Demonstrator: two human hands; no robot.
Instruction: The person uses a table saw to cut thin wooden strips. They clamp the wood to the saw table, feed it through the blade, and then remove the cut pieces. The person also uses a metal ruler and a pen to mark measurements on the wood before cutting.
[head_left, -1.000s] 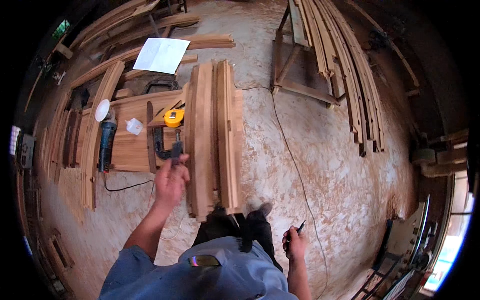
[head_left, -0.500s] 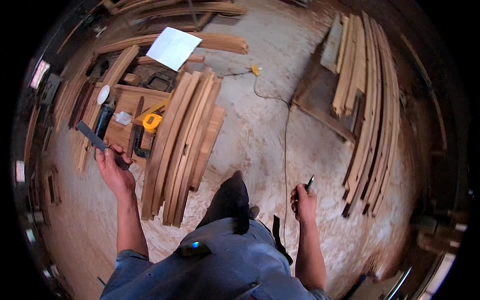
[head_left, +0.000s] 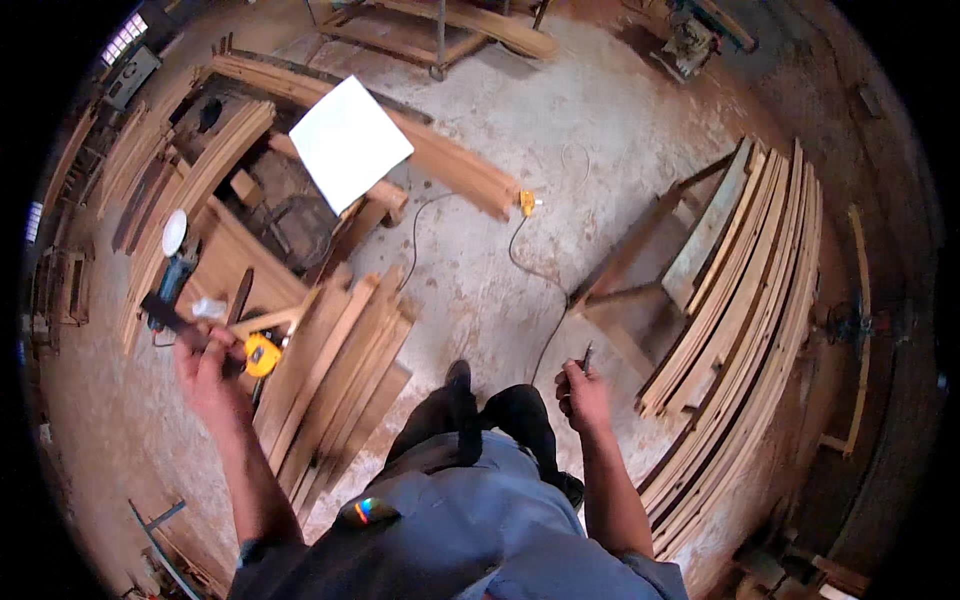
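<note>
In my left hand [head_left: 212,372] is a flat, dark metal strip [head_left: 164,311], its far end sticking out past my fingers. Close beside that hand lies a yellow tape measure [head_left: 263,354], with a yellow triangular square [head_left: 272,322] behind it. A blue angle grinder [head_left: 172,282] with a white disc [head_left: 174,233] and a small white bottle [head_left: 209,308] are just beyond. My right hand [head_left: 583,395] is closed round a dark pen [head_left: 588,353], tip upward, held over the floor apart from the wood.
Stacked wooden boards [head_left: 345,375] stand at my left front. A white sheet [head_left: 350,145] rests on timber farther off. On the right, a rack carries long planks [head_left: 740,330]. A cable [head_left: 540,345] crosses the floor to a yellow socket [head_left: 527,203]. Machinery [head_left: 690,50] stands far right.
My view has swung, bringing the white sheet and right-hand planks nearer. My left hand has come closer to the tape measure, still gripping the strip. The pen stays in my right hand.
</note>
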